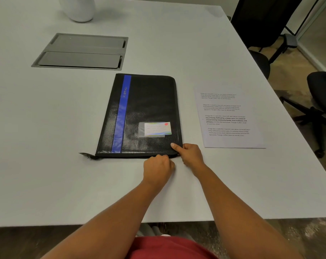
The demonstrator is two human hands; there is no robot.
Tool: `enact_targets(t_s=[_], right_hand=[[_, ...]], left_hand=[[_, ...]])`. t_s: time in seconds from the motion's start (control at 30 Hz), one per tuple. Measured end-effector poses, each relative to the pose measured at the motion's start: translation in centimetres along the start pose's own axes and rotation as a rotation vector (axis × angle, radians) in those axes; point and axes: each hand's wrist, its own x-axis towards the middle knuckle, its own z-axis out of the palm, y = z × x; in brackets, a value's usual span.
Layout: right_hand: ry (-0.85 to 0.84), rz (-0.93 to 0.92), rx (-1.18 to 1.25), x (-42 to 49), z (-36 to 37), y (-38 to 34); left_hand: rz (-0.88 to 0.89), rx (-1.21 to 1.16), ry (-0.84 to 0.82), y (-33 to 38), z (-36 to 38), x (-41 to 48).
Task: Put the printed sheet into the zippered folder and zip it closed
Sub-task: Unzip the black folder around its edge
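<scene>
Zippered folder (145, 116): black, grained cover with a blue vertical stripe (121, 116) bearing small lettering, lying flat and closed on the table, a little left of centre; a clear pocket on the lower right of the cover holds a label card (157, 129) with a red dot. A short zip tail (87, 155) sticks out past the folder's near left corner. Printed sheet (228, 118): white paper with four blocks of text, flat on the table just to the right of the folder, apart from it, near the table's right edge. Left hand (158, 168): curled into a loose fist at the folder's near edge, fingers pinched together against the zip line; what they grip is too small to make out. Right hand (191, 154): rests at the folder's near right corner, forefinger extended onto the cover, the other fingers folded. Table (46, 146): large, pale grey, matte top. Set into it beyond the folder, a grey cable hatch (82, 51) with two shut flaps. At the far edge, the base of a white vase (79, 8). Room: black office chairs (259, 60) stand along the right side of the table on a mottled brown floor (298, 75); a red garment (169, 247) shows at the bottom edge.
</scene>
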Motion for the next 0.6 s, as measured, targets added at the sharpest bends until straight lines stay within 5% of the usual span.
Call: enact_targets(t_s=[0.17,0.4,0.6], right_hand=[[-0.018,0.002,0.019,0.0,0.1,-0.1],[-0.034,-0.001,0.022,-0.1,0.2,-0.1],[-0.048,-0.011,0.027,-0.1,0.1,0.0]], left_hand=[[0.058,0.020,0.026,-0.4,0.1,0.0],[-0.220,-0.101,0.016,0.5,0.5,-0.1],[-0.149,0.019,0.055,0.4,1.3,-0.3]])
